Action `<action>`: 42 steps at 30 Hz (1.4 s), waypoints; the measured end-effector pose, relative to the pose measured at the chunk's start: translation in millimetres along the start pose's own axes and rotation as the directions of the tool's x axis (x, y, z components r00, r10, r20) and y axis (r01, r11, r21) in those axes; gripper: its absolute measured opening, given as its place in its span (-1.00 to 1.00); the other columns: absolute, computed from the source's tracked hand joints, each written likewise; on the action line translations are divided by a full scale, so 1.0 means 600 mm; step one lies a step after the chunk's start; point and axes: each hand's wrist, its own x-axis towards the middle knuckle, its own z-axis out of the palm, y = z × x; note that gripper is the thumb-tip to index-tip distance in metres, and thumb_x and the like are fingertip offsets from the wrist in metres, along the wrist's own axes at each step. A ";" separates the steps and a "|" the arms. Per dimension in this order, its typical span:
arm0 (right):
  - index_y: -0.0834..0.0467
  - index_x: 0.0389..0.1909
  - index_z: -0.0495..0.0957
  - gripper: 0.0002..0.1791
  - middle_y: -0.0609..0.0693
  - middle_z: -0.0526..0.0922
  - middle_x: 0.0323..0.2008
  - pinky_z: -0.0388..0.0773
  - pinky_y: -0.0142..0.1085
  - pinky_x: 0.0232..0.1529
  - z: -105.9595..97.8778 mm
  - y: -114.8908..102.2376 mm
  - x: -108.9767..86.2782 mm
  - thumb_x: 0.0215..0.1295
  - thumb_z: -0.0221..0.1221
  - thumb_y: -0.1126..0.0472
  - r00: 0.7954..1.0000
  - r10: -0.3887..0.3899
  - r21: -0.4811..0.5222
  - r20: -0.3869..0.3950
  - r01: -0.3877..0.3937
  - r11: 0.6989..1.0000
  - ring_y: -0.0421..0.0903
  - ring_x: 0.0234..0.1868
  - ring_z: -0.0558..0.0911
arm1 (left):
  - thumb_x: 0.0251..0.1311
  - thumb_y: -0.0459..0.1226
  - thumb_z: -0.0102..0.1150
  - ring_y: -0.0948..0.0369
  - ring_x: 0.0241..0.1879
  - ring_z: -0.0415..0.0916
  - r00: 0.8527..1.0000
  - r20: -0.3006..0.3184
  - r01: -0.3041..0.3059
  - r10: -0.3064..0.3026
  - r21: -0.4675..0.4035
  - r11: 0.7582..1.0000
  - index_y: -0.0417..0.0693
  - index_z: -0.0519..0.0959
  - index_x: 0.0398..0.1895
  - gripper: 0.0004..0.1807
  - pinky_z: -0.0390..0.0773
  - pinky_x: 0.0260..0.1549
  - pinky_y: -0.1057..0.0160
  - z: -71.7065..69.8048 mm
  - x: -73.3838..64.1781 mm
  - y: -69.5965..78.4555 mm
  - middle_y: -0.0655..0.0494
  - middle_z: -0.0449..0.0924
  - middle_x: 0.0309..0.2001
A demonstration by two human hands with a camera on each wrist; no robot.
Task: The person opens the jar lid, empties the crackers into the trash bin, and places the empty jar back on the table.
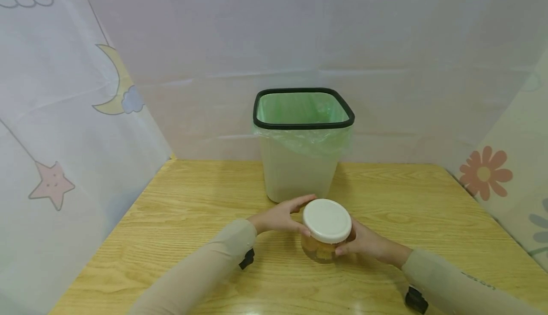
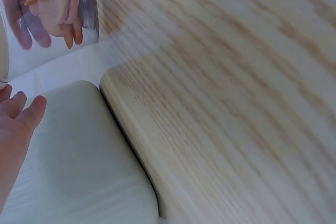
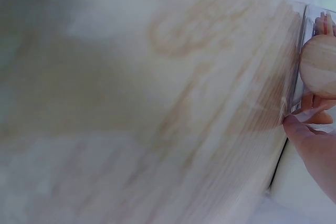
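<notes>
A clear jar with a round white lid stands in front of the trash bin, orange-brown pieces showing through its wall. My left hand holds it from the left, thumb and fingers spread at the lid's edge. From the right, my right hand grips the jar's body, its thumb on the near side and the other fingers mostly hidden behind. In the left wrist view, the left fingertips lie near the jar's white edge. The right thumb touches the clear wall in the right wrist view.
A white trash bin with a black rim and a green liner bag stands just behind the jar. All of this is on a wooden table. Printed cloth hangs behind and at both sides.
</notes>
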 end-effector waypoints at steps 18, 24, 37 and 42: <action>0.46 0.42 -0.29 0.09 0.48 0.12 0.26 0.54 -0.22 -0.01 0.003 -0.003 -0.003 0.19 0.35 0.33 1.000 0.021 -0.010 -0.014 -0.021 1.000 0.02 0.04 0.49 | 0.09 -0.26 0.43 0.15 0.44 0.02 0.996 -0.073 0.053 -0.055 -0.027 0.998 0.01 0.11 0.52 -0.04 0.12 0.35 0.07 0.012 -0.002 0.004 0.13 0.12 0.47; 0.44 0.43 -0.31 0.09 0.48 0.11 0.26 0.55 -0.20 -0.02 0.002 -0.005 -0.002 0.20 0.34 0.33 1.000 0.026 -0.009 -0.005 -0.026 1.000 0.04 0.03 0.49 | 0.10 -0.26 0.42 0.15 0.44 0.01 0.996 -0.081 0.045 -0.047 -0.027 0.999 -0.07 0.09 0.52 -0.05 0.11 0.35 0.06 0.014 -0.002 0.002 0.10 0.11 0.47; 0.43 0.44 -0.32 0.07 0.49 0.07 0.29 0.54 -0.19 0.02 0.002 -0.007 -0.003 0.22 0.31 0.35 1.000 0.017 0.006 0.006 -0.017 1.000 0.02 0.09 0.47 | 0.08 -0.27 0.44 0.14 0.44 0.04 0.989 -0.144 0.030 -0.036 -0.048 0.998 -0.14 0.13 0.50 -0.06 0.12 0.36 0.02 0.027 -0.008 0.009 0.04 0.13 0.47; 0.43 0.44 -0.31 0.06 0.48 0.09 0.29 0.54 -0.18 0.02 0.001 -0.005 -0.003 0.23 0.31 0.35 1.000 0.019 0.009 0.008 -0.019 1.000 0.02 0.10 0.47 | 0.08 -0.24 0.45 0.11 0.44 0.04 0.985 -0.164 0.041 -0.048 -0.050 0.998 -0.12 0.13 0.50 -0.05 0.13 0.35 -0.01 0.033 -0.009 0.006 0.07 0.14 0.46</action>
